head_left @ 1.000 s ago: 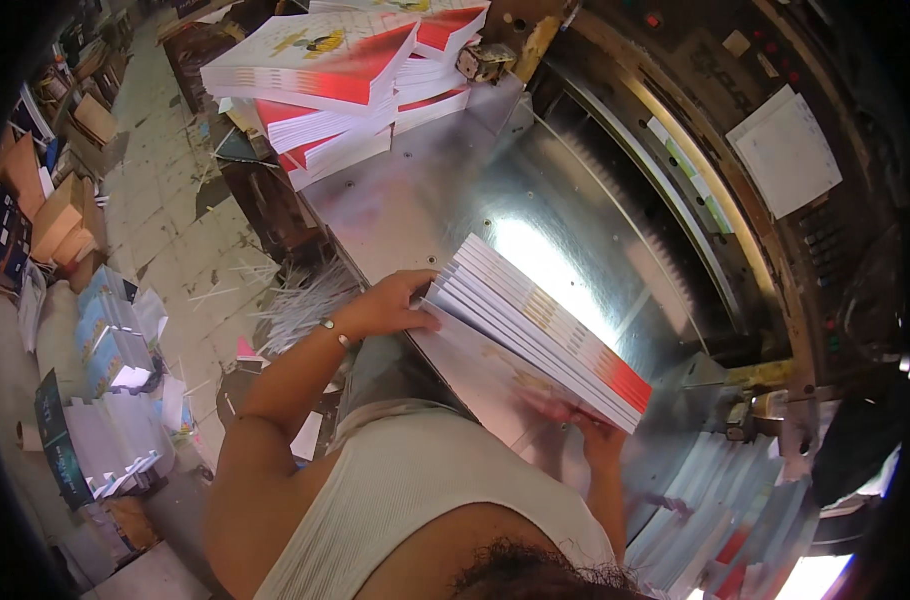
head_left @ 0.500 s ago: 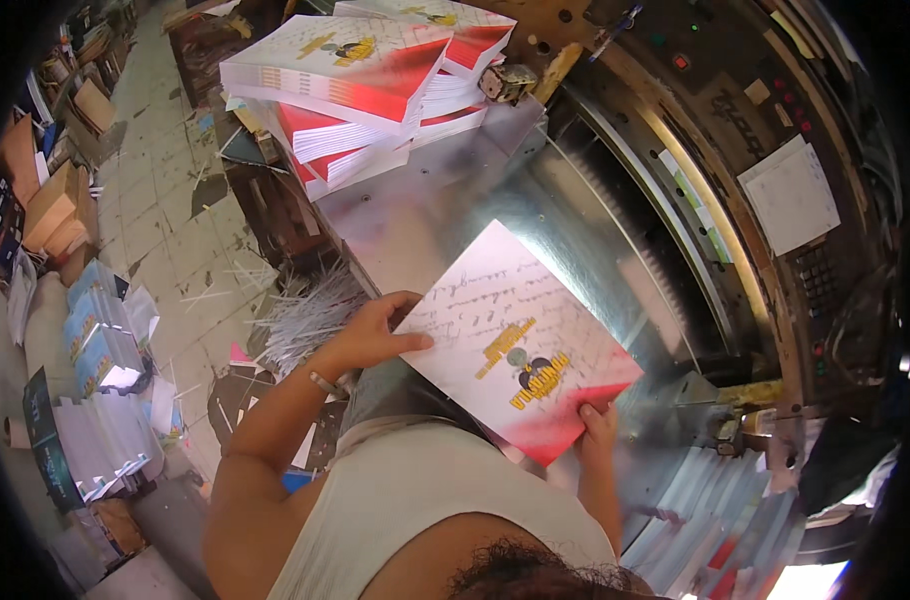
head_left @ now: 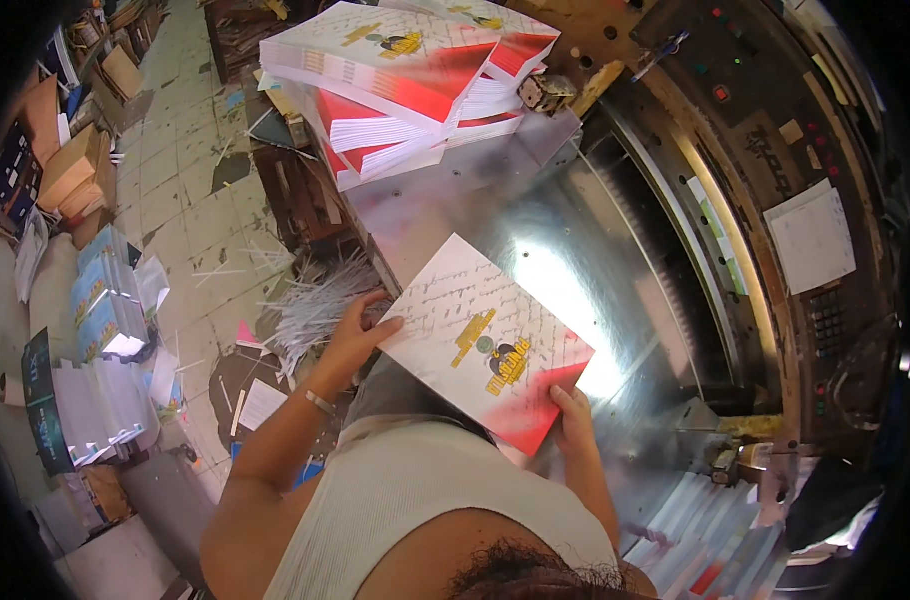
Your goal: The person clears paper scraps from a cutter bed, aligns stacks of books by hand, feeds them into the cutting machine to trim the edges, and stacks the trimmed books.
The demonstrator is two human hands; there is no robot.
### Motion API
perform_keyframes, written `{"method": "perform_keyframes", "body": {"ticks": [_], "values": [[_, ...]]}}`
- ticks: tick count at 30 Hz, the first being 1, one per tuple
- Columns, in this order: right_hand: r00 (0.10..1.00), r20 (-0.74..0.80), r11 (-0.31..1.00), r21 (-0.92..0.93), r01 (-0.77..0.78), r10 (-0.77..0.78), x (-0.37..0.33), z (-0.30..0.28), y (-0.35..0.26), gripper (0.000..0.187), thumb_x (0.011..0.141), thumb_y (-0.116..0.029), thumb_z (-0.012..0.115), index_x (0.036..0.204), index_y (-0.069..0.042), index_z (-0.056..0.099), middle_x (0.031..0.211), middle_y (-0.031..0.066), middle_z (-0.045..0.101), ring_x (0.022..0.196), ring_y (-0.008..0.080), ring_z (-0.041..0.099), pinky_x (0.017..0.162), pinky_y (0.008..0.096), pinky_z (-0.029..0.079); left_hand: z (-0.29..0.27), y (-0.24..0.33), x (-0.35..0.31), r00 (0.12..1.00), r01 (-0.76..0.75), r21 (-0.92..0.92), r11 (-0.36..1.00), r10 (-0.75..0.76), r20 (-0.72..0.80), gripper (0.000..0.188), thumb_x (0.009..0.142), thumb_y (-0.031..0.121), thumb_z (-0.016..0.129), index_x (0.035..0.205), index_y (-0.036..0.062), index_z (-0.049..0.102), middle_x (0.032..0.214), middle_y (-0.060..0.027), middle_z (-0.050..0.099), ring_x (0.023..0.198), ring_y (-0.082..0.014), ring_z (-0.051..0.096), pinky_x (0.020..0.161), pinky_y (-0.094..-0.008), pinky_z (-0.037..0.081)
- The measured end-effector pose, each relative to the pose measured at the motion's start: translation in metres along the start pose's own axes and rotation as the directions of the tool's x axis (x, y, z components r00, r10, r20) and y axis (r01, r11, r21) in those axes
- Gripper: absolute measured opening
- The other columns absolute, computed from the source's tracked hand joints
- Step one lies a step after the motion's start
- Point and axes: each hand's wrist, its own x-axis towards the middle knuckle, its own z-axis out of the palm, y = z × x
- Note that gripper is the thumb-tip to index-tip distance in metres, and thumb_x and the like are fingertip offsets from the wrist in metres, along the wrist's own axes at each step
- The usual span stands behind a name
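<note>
Between both hands, printed booklet, paper strips heaped left

Right grip part-hidden under held book, rear books cut off above

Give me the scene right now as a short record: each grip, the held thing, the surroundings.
Left grip: near left corner, thumb on cover
Right grip: lower right edge, thumb on cover
Held: white-and-red booklet, cover up; anything beneath it hidden
Surface: shiny metal table
Table's far end: stacked booklets
Left of table: heaped paper strips
</note>
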Motion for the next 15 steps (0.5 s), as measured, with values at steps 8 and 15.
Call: {"method": "perform_keyframes", "body": {"ticks": [8, 15], "values": [[1.000, 0.012, 1.000, -0.003, 0.024, -0.024, 0.002, -0.004, 0.003, 0.051, 0.092, -0.019, 0.066, 0.133, 0.006, 0.050, 0.128, 0.0158, 0.061, 0.114, 0.0258, 0.062, 0.099, 0.0399, 0.051, 0.040, -0.022, -0.040, 0.967, 0.163, -0.576, 0.801, -0.246, -0.069, 0.050, 0.092, 0.027, 0.068, 0.134, 0.0034, 0.053, 0.115, -0.0085, 0.067, 0.096, -0.0162, 0.066, 0.088, -0.0323, 0.052], [0.997, 0.077, 0.999, 0.021, 0.025, -0.027, -0.004, -0.012, 0.001, 0.057, 0.091, -0.022, 0.067, 0.137, 0.004, 0.046, 0.130, 0.0141, 0.060, 0.118, 0.0258, 0.060, 0.100, 0.0407, 0.050, 0.039, -0.032, -0.037, 0.970, 0.123, -0.529, 0.840, -0.214, -0.113, 0.035, 0.094, 0.021, 0.066, 0.120, -0.0007, 0.060, 0.111, -0.0081, 0.069, 0.093, -0.0157, 0.068, 0.086, -0.0310, 0.053]]}}
